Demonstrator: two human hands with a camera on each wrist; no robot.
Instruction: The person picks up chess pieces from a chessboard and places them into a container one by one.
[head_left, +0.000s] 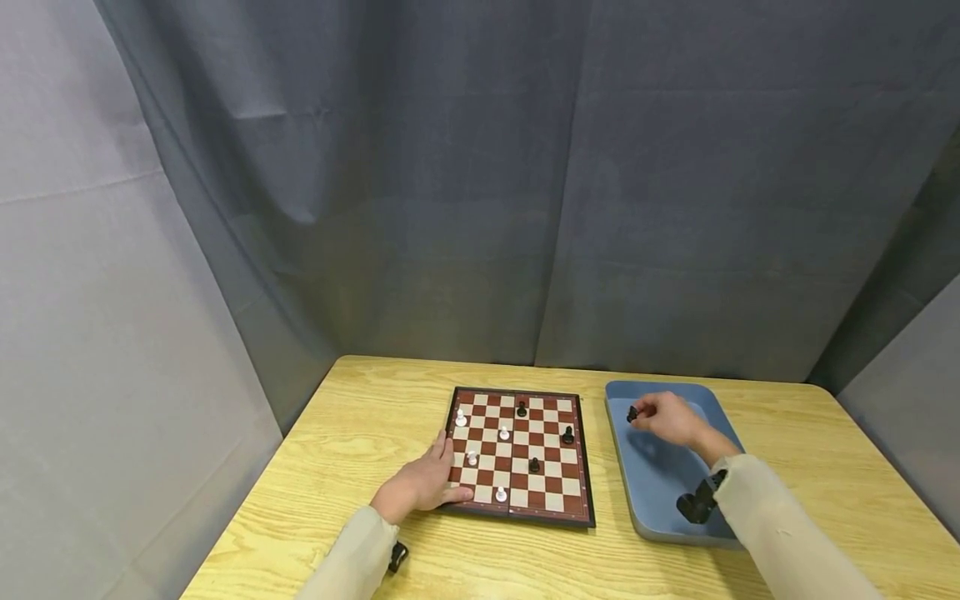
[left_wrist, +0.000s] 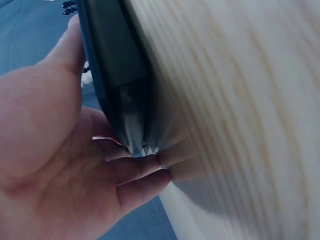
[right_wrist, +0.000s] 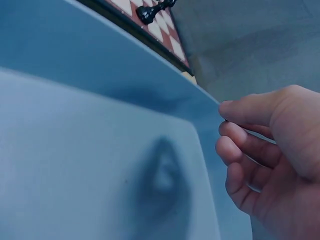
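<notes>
A folding chessboard lies on the table with several white pieces, such as a white chess piece, and three black ones, including a black chess piece. My left hand rests at its near left corner, thumb over the near edge and fingers extended along the left side. In the left wrist view the fingertips touch the tabletop beside the dark board edge. My right hand pinches a small black chess piece above the blue tray. Fingers almost wholly hide that piece in the right wrist view.
The tray's raised wall stands just right of the board. Wooden tabletop surrounds both. Behind the table hangs a dark grey curtain, with a lighter one to the left.
</notes>
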